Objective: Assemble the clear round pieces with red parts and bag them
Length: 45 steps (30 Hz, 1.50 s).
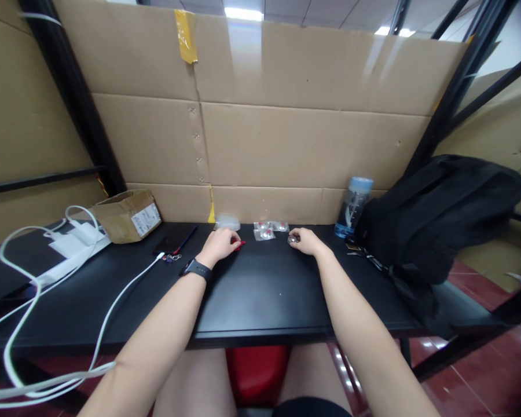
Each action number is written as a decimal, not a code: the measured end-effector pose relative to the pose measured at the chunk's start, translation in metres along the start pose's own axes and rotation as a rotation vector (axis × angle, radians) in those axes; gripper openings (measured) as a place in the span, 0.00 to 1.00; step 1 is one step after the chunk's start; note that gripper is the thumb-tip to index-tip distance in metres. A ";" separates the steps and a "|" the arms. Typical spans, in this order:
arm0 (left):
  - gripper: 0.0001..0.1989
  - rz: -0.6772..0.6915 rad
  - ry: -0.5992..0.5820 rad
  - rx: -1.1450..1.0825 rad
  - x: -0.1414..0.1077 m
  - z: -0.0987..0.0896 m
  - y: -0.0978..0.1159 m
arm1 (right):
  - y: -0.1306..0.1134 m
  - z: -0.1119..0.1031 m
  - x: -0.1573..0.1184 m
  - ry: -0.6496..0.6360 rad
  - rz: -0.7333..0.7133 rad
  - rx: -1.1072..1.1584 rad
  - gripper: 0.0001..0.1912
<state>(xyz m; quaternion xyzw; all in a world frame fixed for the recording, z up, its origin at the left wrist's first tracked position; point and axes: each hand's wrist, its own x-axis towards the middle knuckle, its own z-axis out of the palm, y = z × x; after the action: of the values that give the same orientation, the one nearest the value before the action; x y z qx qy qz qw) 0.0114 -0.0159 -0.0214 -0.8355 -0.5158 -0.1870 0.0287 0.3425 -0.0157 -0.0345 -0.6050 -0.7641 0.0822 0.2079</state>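
Observation:
My left hand (219, 245) rests on the black table, its fingers curled and closed on a small red piece (240, 245) that mostly hides beneath them. Pinched by the fingertips of my right hand (306, 241) is a small, shiny, dark round item (293, 238), too small to name. Between the hands and a little farther back lie several small clear packets (265, 234) with red and silvery contents. Just behind my left hand sits a translucent plastic container (228, 222).
A water bottle (353, 208) and black backpack (438, 214) stand at the right. On the left are an open cardboard box (128, 217), a phone (173, 238), keyrings (172, 258), white chargers (78, 237) and loose cables (108, 313). A cardboard wall (264, 145) closes the back.

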 end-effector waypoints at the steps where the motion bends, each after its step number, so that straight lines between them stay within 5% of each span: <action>1: 0.09 0.005 0.005 0.002 0.000 0.000 0.001 | 0.000 0.001 0.000 0.008 0.010 0.018 0.18; 15: 0.05 0.034 0.172 -0.200 0.006 0.005 0.004 | 0.009 0.001 0.002 0.058 0.095 0.159 0.16; 23: 0.12 0.068 0.183 -0.239 0.010 0.014 0.011 | 0.005 -0.001 0.003 0.184 0.081 0.211 0.15; 32: 0.10 0.068 0.293 -0.366 0.002 -0.007 0.035 | -0.052 0.005 -0.004 0.255 -0.239 0.587 0.16; 37: 0.10 0.091 0.300 -0.613 0.005 0.001 0.052 | -0.090 0.013 -0.011 0.280 -0.407 0.777 0.18; 41: 0.08 0.121 0.291 -0.801 0.008 0.011 0.058 | -0.101 0.013 -0.015 0.312 -0.445 0.823 0.19; 45: 0.07 0.080 0.294 -0.735 0.006 0.008 0.060 | -0.100 0.010 -0.017 0.301 -0.460 0.808 0.19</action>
<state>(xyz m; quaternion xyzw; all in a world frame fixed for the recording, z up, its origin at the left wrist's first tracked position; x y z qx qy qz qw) 0.0686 -0.0372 -0.0185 -0.7738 -0.3721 -0.4755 -0.1914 0.2522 -0.0558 -0.0097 -0.2966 -0.7465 0.2356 0.5470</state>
